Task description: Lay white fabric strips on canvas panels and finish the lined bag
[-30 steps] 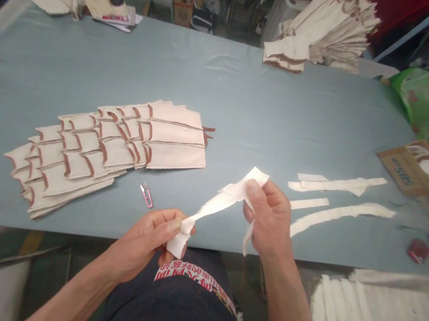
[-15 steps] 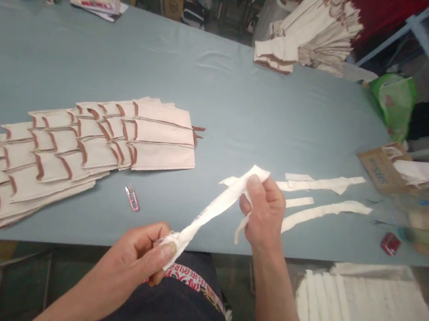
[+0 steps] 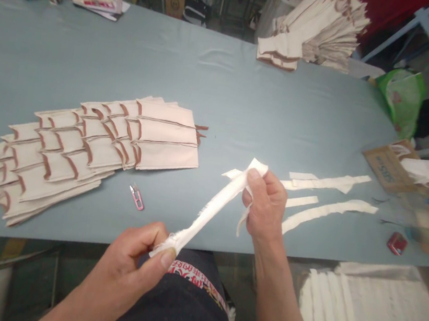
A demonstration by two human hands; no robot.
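Note:
A white cloth strip (image 3: 214, 205) with a frayed edge stretches slantwise between my two hands, above the table's front edge. My left hand (image 3: 140, 258) pinches its lower end between thumb and fingers, where loose threads show. Its upper end is gripped by my right hand (image 3: 266, 201), and a short tail hangs below those fingers. More white strips (image 3: 326, 214) lie on the table just beyond and right of my right hand. Pink thread snips (image 3: 137, 196) rest on the table, left of the strip.
Overlapping cream fabric pieces with brown edges (image 3: 94, 139) cover the table's left side. Another cream bundle (image 3: 310, 31) sits at the far edge. At right are a cardboard box (image 3: 390, 162), a green bag (image 3: 402, 101) and a small red object (image 3: 397, 243). White stacked cloth (image 3: 376, 313) lies below.
The strip has turned between my hands and its frayed edge now shows more. My left thumb has shifted along its lower end. The whole view has drifted slightly.

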